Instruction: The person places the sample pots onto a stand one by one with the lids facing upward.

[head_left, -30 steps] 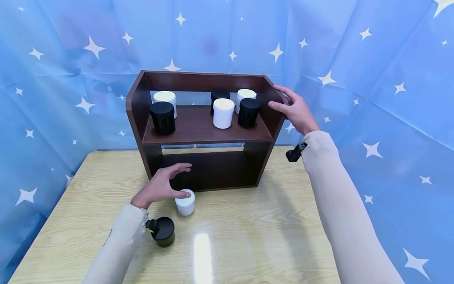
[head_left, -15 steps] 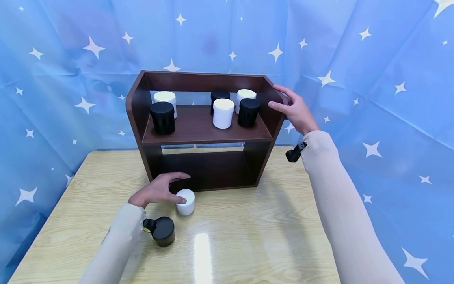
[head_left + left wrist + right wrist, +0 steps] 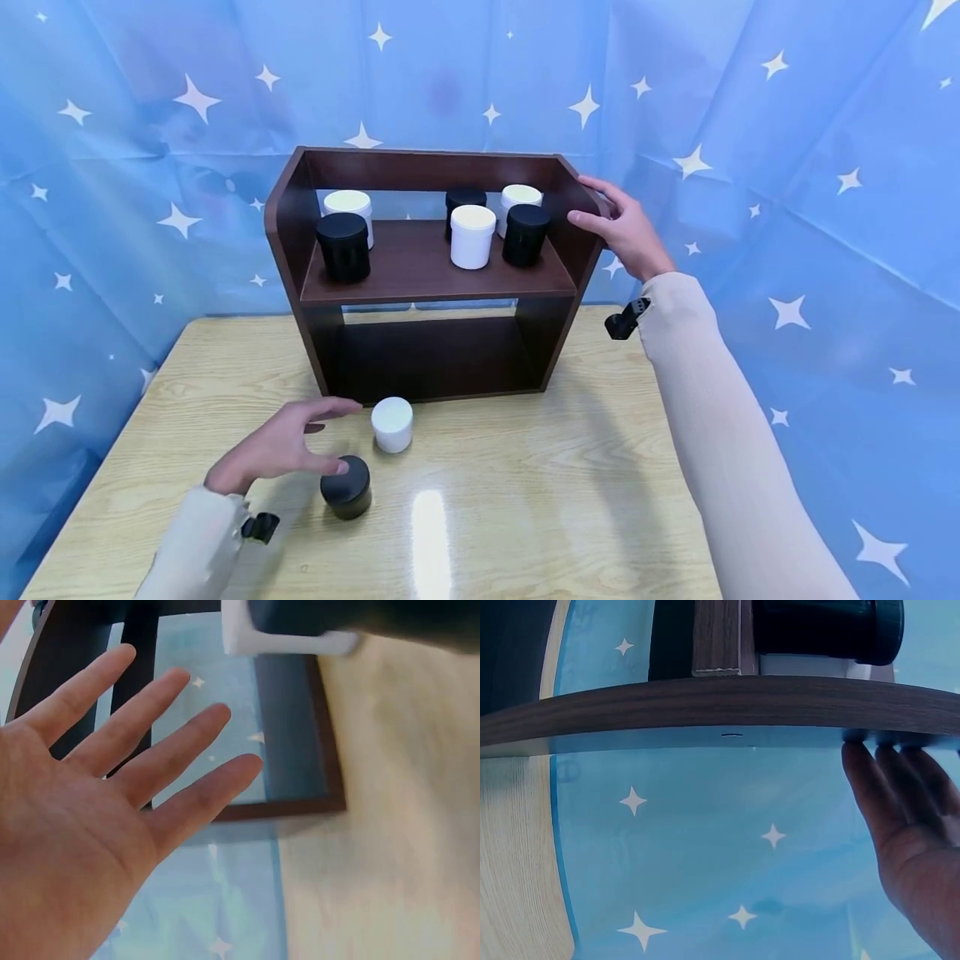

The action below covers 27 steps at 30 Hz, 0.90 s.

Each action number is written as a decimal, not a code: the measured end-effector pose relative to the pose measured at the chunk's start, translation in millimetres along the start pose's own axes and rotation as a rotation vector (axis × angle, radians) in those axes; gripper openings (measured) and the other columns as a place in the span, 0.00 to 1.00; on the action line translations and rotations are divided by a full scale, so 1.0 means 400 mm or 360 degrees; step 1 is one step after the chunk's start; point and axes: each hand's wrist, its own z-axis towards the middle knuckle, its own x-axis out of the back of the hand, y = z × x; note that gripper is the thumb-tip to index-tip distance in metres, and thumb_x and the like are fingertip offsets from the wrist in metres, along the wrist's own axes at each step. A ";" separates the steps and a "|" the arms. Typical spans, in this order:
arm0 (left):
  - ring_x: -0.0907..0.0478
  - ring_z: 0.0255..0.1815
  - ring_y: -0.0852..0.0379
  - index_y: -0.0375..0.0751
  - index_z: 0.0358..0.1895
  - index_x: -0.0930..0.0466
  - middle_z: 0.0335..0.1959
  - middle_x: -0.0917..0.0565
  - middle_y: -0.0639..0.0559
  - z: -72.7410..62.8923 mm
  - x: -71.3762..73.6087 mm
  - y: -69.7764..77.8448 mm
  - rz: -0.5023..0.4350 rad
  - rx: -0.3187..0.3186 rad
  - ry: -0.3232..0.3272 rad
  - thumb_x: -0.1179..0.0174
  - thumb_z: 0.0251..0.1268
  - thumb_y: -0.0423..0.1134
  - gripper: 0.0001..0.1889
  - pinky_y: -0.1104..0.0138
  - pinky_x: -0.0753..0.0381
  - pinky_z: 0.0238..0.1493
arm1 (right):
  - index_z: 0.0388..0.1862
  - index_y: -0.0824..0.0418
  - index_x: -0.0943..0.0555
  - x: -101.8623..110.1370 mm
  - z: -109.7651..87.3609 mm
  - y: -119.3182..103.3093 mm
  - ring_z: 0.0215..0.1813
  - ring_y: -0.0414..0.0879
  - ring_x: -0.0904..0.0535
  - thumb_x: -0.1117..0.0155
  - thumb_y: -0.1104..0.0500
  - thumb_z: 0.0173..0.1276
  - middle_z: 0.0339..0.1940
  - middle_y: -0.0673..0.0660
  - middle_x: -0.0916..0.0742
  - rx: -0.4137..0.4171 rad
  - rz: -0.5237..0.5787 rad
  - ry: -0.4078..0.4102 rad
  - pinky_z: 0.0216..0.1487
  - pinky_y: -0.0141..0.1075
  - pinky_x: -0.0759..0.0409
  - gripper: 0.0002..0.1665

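Observation:
My left hand (image 3: 283,442) is spread with straight fingers beside two jars on the table. Its thumb reaches over the lid of the black jar (image 3: 349,493); whether it touches cannot be told. Just beyond the fingertips stands the white jar (image 3: 392,427), upright in front of the dark brown two-tier shelf (image 3: 412,262). In the left wrist view the palm and fingers (image 3: 169,769) show with nothing held. My right hand (image 3: 628,235) holds the shelf's right side panel (image 3: 630,705), thumb on the inner side and fingers against the outer face.
The upper tier carries several jars: a black jar (image 3: 343,250) and a white jar (image 3: 349,202) at left, and a white jar (image 3: 472,240) and a black jar (image 3: 526,237) among those at right. A blue star-patterned curtain (image 3: 750,208) surrounds the wooden table (image 3: 540,500).
My left hand has moved back and left, away from the white jar to the black jar on the table. Both jars stay in place. The right hand keeps its hold on the shelf.

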 end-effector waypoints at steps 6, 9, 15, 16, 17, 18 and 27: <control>0.25 0.67 0.37 0.42 0.68 0.27 0.66 0.21 0.48 -0.043 -0.040 -0.010 0.0043 -0.0050 -0.0048 0.21 0.46 0.51 0.42 0.42 0.21 0.61 | 0.79 0.39 0.38 -0.010 -0.034 -0.039 0.61 0.49 0.24 0.34 0.46 0.69 0.74 0.60 0.29 -0.0004 -0.0024 -0.0007 0.59 0.31 0.19 0.41; 0.24 0.67 0.37 0.41 0.67 0.26 0.65 0.20 0.48 -0.050 -0.060 -0.013 0.0048 -0.0053 -0.0056 0.21 0.45 0.52 0.43 0.42 0.21 0.60 | 0.79 0.40 0.38 -0.014 -0.045 -0.046 0.62 0.49 0.24 0.34 0.45 0.69 0.74 0.60 0.29 -0.0007 -0.0036 -0.0013 0.60 0.32 0.19 0.42; 0.23 0.66 0.43 0.44 0.66 0.25 0.64 0.20 0.52 -0.046 -0.099 -0.018 0.0040 -0.0049 -0.0042 0.20 0.44 0.49 0.41 0.50 0.19 0.60 | 0.79 0.40 0.38 -0.007 -0.029 -0.023 0.61 0.49 0.22 0.34 0.46 0.69 0.73 0.61 0.27 0.0001 0.0006 -0.0007 0.53 0.25 0.19 0.42; 0.22 0.66 0.45 0.45 0.66 0.24 0.64 0.19 0.53 -0.044 -0.105 -0.018 0.0053 -0.0056 -0.0028 0.20 0.43 0.49 0.41 0.53 0.19 0.61 | 0.79 0.39 0.38 -0.005 -0.024 -0.018 0.61 0.49 0.22 0.34 0.45 0.69 0.73 0.60 0.27 0.0003 0.0010 -0.0003 0.52 0.25 0.19 0.42; 0.22 0.65 0.48 0.46 0.65 0.24 0.63 0.19 0.53 -0.042 -0.110 -0.019 0.0059 -0.0068 -0.0017 0.19 0.42 0.49 0.41 0.57 0.19 0.61 | 0.79 0.39 0.38 -0.004 -0.020 -0.014 0.61 0.49 0.22 0.34 0.45 0.68 0.73 0.60 0.27 0.0005 0.0014 -0.0001 0.52 0.24 0.19 0.42; 0.21 0.64 0.50 0.47 0.65 0.23 0.63 0.18 0.54 -0.041 -0.115 -0.020 0.0067 -0.0082 -0.0009 0.19 0.42 0.49 0.41 0.60 0.20 0.61 | 0.79 0.39 0.38 -0.003 -0.018 -0.012 0.61 0.49 0.22 0.33 0.45 0.68 0.73 0.60 0.27 0.0005 0.0017 -0.0001 0.52 0.24 0.19 0.42; 0.23 0.56 0.63 0.57 0.62 0.21 0.60 0.17 0.53 -0.048 -0.129 -0.027 0.0024 -0.0033 -0.0012 0.18 0.41 0.48 0.38 0.70 0.25 0.54 | 0.79 0.42 0.38 -0.016 -0.043 -0.050 0.62 0.51 0.22 0.34 0.46 0.69 0.73 0.62 0.27 0.0010 0.0006 -0.0025 0.54 0.26 0.19 0.42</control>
